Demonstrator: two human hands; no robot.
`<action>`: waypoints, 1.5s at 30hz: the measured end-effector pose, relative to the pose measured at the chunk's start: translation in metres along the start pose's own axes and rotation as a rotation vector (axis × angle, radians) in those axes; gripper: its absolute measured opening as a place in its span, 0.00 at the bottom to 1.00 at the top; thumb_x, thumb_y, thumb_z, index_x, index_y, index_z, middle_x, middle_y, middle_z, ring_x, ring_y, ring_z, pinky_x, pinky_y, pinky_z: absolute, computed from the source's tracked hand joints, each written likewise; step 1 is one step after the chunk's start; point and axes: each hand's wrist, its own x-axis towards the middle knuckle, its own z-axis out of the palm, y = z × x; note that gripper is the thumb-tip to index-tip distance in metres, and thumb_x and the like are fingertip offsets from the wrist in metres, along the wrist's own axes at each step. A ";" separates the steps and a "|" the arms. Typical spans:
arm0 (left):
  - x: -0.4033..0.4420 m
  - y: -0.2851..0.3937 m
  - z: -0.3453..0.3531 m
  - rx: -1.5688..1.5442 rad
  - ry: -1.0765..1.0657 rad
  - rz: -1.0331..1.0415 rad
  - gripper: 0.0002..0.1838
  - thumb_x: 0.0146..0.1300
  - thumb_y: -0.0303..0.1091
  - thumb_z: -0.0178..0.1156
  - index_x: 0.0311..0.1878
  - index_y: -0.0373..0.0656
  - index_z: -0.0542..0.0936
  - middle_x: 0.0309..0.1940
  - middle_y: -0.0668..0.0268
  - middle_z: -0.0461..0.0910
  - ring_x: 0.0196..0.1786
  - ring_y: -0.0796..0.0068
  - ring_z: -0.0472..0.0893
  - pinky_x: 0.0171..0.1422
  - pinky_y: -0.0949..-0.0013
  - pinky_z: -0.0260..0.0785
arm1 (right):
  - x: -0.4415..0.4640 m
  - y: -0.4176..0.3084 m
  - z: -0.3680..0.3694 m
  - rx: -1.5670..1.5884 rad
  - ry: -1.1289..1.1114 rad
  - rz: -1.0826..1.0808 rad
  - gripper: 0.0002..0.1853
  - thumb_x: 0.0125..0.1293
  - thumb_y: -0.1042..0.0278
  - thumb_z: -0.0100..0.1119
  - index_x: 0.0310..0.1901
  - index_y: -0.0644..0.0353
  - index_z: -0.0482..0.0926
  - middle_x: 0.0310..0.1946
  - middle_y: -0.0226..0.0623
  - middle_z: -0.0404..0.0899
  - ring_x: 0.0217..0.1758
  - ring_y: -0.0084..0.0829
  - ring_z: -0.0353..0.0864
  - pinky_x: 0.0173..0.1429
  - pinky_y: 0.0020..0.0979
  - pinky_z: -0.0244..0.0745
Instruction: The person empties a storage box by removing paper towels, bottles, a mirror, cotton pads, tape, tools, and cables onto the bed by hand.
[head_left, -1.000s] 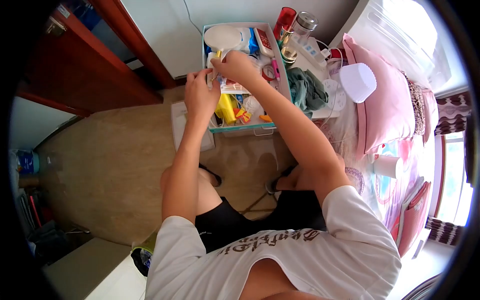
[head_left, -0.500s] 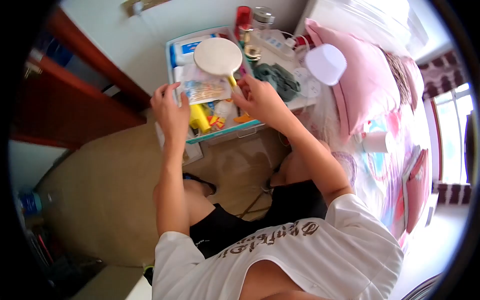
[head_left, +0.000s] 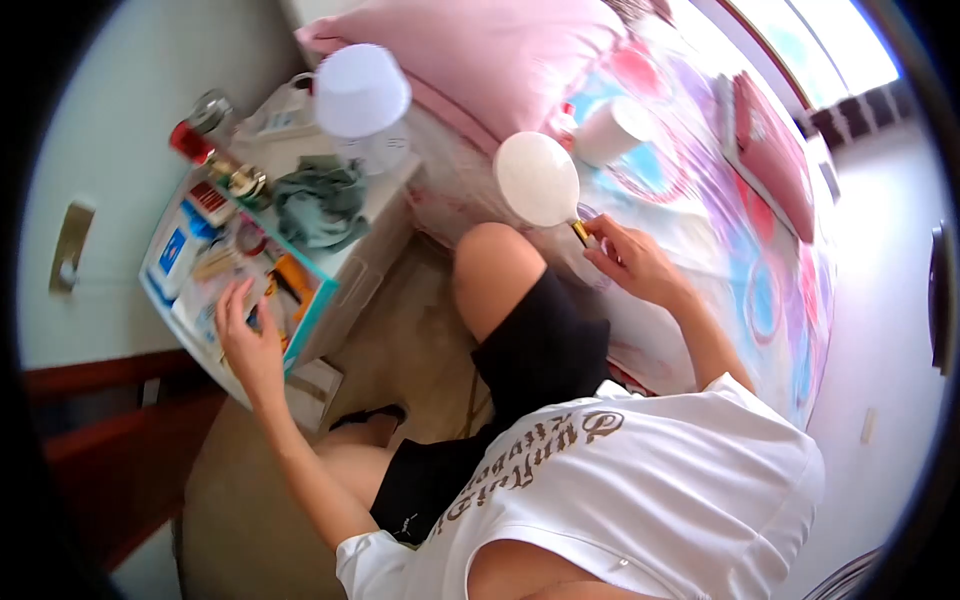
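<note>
In the head view, my right hand (head_left: 640,262) is closed on the handle of a white round hand mirror (head_left: 537,180) with a gold-coloured collar. The mirror is held up above the edge of the bed. Over the near left part of a teal-rimmed storage box (head_left: 318,318) hovers my left hand (head_left: 250,340), fingers apart and nothing in them. Inside the box lie a blue-and-white packet (head_left: 175,258), an orange item (head_left: 292,275) and several small things. My left hand partly covers the contents below it.
Beside the box, a dark green cloth (head_left: 320,205), a white lamp-like object (head_left: 362,92) and a red-topped container (head_left: 190,142) stand on a white cabinet. On the bed are a pink pillow (head_left: 480,60) and a white roll (head_left: 612,132).
My right hand has carried the hand mirror from over the box to the right, above the bed. My left hand stays over the box. The head view has turned right.
</note>
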 end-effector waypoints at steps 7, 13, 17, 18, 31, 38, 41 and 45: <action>0.003 0.002 0.011 0.043 -0.073 0.065 0.16 0.74 0.31 0.60 0.61 0.41 0.83 0.63 0.54 0.79 0.67 0.48 0.77 0.72 0.50 0.69 | -0.087 0.102 -0.039 -0.268 -0.081 0.209 0.13 0.77 0.61 0.60 0.57 0.56 0.77 0.47 0.48 0.87 0.49 0.54 0.86 0.51 0.50 0.79; 0.002 -0.003 0.008 0.015 -0.080 0.048 0.16 0.73 0.32 0.61 0.61 0.41 0.83 0.63 0.52 0.79 0.67 0.47 0.77 0.74 0.51 0.67 | -0.107 0.174 -0.039 -0.340 0.161 0.365 0.14 0.73 0.68 0.65 0.58 0.55 0.78 0.53 0.43 0.83 0.52 0.50 0.85 0.56 0.45 0.79; 0.000 0.005 0.009 0.005 -0.035 -0.022 0.15 0.72 0.31 0.62 0.60 0.41 0.84 0.62 0.52 0.80 0.67 0.46 0.77 0.74 0.51 0.67 | -0.067 0.130 -0.033 -0.469 0.265 0.331 0.14 0.73 0.71 0.64 0.58 0.55 0.79 0.54 0.40 0.81 0.54 0.43 0.85 0.55 0.44 0.80; 0.000 0.004 0.009 -0.022 -0.036 -0.013 0.15 0.72 0.31 0.63 0.60 0.41 0.84 0.61 0.52 0.80 0.66 0.46 0.77 0.74 0.51 0.68 | -0.052 0.109 -0.030 -0.454 0.260 0.338 0.13 0.72 0.72 0.63 0.57 0.56 0.79 0.52 0.40 0.82 0.52 0.43 0.86 0.53 0.44 0.80; 0.018 -0.075 -0.028 -0.314 0.616 -0.299 0.18 0.66 0.20 0.58 0.58 0.39 0.85 0.54 0.54 0.85 0.56 0.60 0.86 0.58 0.60 0.81 | 0.147 -0.209 0.128 0.152 0.108 -0.885 0.17 0.65 0.75 0.66 0.56 0.57 0.79 0.51 0.41 0.76 0.57 0.48 0.79 0.56 0.44 0.81; 0.021 -0.071 -0.035 -0.278 0.620 -0.350 0.19 0.67 0.18 0.54 0.60 0.35 0.81 0.57 0.49 0.84 0.59 0.56 0.86 0.61 0.60 0.79 | 0.257 -0.308 0.222 0.074 0.045 -1.018 0.31 0.66 0.56 0.74 0.67 0.56 0.74 0.64 0.45 0.73 0.68 0.52 0.74 0.69 0.47 0.75; 0.021 -0.071 -0.028 -0.308 0.641 -0.332 0.22 0.68 0.17 0.51 0.65 0.35 0.76 0.58 0.46 0.84 0.62 0.53 0.85 0.65 0.58 0.77 | 0.288 -0.317 0.263 -0.046 0.011 -1.043 0.53 0.55 0.35 0.77 0.75 0.59 0.66 0.69 0.53 0.72 0.73 0.59 0.71 0.74 0.56 0.69; 0.023 -0.075 -0.031 -0.357 0.608 -0.392 0.21 0.71 0.20 0.50 0.65 0.37 0.77 0.62 0.47 0.83 0.67 0.58 0.83 0.73 0.58 0.72 | 0.297 -0.324 0.272 -0.105 -0.098 -0.953 0.47 0.56 0.40 0.77 0.73 0.56 0.70 0.64 0.48 0.77 0.70 0.54 0.76 0.70 0.54 0.74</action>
